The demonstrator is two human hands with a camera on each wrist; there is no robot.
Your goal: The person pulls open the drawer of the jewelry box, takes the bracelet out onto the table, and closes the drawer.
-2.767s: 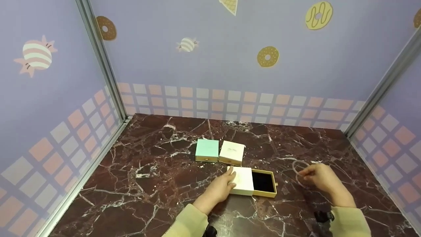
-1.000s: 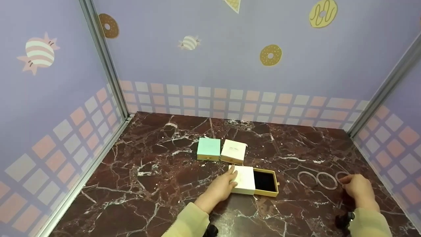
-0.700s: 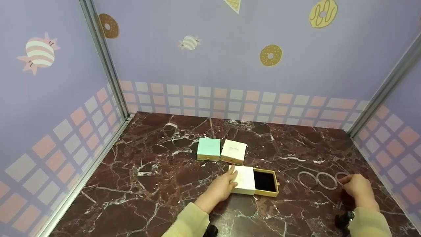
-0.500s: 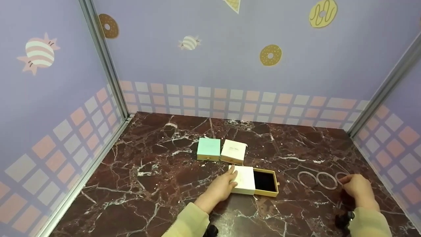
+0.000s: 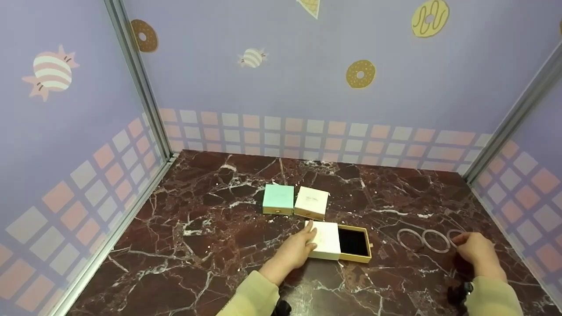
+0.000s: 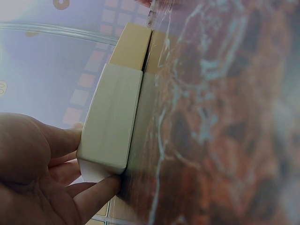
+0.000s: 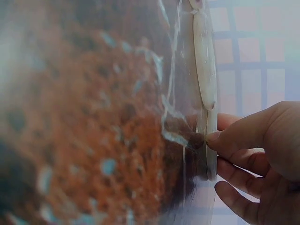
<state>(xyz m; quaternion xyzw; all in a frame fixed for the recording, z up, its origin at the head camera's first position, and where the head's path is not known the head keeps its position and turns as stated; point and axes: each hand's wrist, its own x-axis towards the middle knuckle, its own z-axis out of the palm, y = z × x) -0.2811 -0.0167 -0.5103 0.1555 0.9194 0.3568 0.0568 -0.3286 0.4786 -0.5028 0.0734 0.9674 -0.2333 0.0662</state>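
A white sliding drawer box (image 5: 326, 240) lies on the marbled table, its gold drawer (image 5: 354, 244) pulled out to the right and showing a black lining. My left hand (image 5: 293, 250) grips the white sleeve at its left end; the left wrist view has thumb and fingers around that end of the box (image 6: 110, 119). Three pale translucent bangles lie in a row at right: a left bangle (image 5: 410, 240), a middle bangle (image 5: 436, 241) and a right bangle (image 5: 454, 231). My right hand (image 5: 478, 252) pinches the right bangle, partly hiding it.
Behind the drawn-out box stand a mint-green box (image 5: 278, 198) and a closed cream box (image 5: 311, 202), side by side. The dark red marbled table (image 5: 197, 263) is enclosed by patterned lilac panels (image 5: 281, 79) at the back and both sides.
Since the earliest frame, my right hand has moved right, from a bangle beside the drawer to the right bangle; three bangles now show in a row. Over the last second both hands stay still.
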